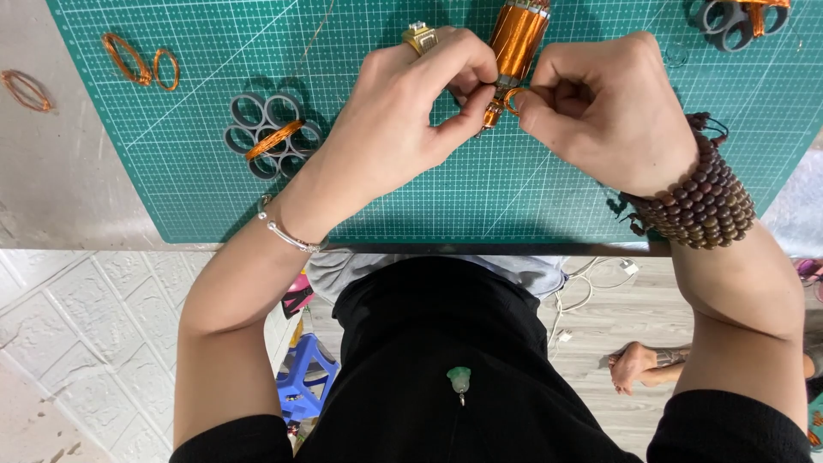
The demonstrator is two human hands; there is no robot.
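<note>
Left hand (403,111) and right hand (604,107) both pinch a small copper wire loop (512,100), fingers closed on it. Copper spool (517,39) just above, top centre of the green mat (480,197).

Black sleeves; silver bangle (287,231), gold ring (420,37), brown bead bracelets (699,201).

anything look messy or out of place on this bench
Nothing looks damaged or spilled. Two loose copper wire loops lie on the green cutting mat, and a third copper loop sits off it on the grey tabletop.
</note>
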